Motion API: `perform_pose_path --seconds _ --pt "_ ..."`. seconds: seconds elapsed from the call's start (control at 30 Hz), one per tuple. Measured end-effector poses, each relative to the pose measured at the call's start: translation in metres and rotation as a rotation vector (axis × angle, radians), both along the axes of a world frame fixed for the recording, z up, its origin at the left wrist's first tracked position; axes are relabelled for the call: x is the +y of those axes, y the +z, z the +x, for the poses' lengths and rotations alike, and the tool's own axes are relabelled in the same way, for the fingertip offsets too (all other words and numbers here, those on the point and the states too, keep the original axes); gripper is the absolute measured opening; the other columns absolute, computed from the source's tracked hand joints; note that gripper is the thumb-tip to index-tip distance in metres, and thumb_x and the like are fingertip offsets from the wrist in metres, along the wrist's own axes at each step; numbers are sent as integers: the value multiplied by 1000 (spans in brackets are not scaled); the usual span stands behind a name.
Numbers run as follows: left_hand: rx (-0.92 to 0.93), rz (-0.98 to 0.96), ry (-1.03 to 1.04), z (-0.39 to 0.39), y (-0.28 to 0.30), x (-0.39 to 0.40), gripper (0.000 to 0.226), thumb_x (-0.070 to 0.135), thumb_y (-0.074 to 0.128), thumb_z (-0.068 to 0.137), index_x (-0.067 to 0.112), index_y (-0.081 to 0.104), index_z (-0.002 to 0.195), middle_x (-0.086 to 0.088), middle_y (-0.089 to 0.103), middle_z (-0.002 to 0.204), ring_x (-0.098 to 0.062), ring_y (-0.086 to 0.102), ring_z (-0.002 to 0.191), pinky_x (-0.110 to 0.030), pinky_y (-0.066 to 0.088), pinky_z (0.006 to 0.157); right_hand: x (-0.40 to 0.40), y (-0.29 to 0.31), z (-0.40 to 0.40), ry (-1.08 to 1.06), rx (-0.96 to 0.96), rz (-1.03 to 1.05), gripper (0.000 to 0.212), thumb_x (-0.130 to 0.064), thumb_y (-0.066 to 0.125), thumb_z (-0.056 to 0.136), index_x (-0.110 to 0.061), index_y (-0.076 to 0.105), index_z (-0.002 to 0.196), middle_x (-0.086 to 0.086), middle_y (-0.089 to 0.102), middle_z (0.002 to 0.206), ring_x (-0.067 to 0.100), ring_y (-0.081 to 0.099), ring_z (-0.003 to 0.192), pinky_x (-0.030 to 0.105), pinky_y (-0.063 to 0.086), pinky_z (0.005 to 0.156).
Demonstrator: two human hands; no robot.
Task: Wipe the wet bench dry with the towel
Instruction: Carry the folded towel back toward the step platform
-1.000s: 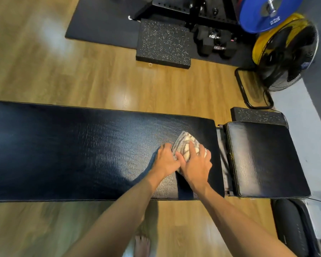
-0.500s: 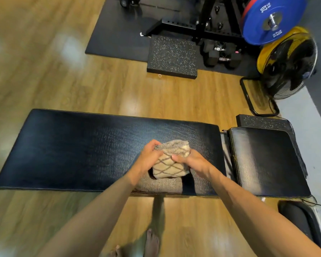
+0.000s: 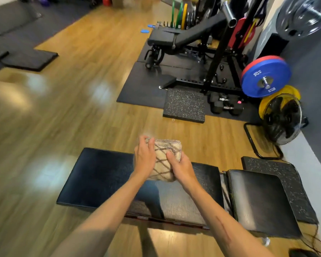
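Towel (image 3: pixel 166 160), folded, is held clear above the bench (image 3: pixel 104 175) near its far edge, left hand (image 3: pixel 144 158) and right hand (image 3: pixel 180 166) both gripping it. Advise pressing it flat and wiping in overlapping passes toward the left end.

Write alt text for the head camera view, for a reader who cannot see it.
Both hands, left hand and right hand, hold a folded beige towel with a dark diamond pattern above a black padded bench. Beyond it, on the wooden gym floor, stand a squat rack with a blue weight plate and a floor fan.
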State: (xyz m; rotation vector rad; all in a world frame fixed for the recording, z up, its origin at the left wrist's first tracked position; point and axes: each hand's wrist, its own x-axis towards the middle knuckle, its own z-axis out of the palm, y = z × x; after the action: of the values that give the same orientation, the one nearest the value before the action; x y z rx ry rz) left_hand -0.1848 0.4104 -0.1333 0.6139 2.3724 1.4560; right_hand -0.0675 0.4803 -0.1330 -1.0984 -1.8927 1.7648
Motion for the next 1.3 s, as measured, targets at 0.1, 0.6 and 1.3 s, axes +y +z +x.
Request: perform_pose_path --seconds 0.1,0.6,1.3 --pt "-41 37 17 2 54 -16 31 45 38 100 18 43 114 -6 59 103 -24 55 95 -41 44 82 -20 39 -7 -18 63 92 35 -46 59 95 -26 56 124 -10 69 113 3 63 104 25 50 91" --pt "-110 178 209 -13 168 -109 31 45 57 93 20 67 78 7 67 76 -6 63 74 -13 43 57 -77 158 -59 -46 267 250 16 -34 60 98 -22 68 94 -12 71 88 -8 63 80 10 45 69" --pt "94 345 581 -218 262 -364 39 42 40 101 16 66 88 7 64 84 -7 58 78 -30 43 69 -294 257 -310 325 396 72 26 -56 62 91 -31 69 93 -6 76 92 13 72 89 45 59 84"
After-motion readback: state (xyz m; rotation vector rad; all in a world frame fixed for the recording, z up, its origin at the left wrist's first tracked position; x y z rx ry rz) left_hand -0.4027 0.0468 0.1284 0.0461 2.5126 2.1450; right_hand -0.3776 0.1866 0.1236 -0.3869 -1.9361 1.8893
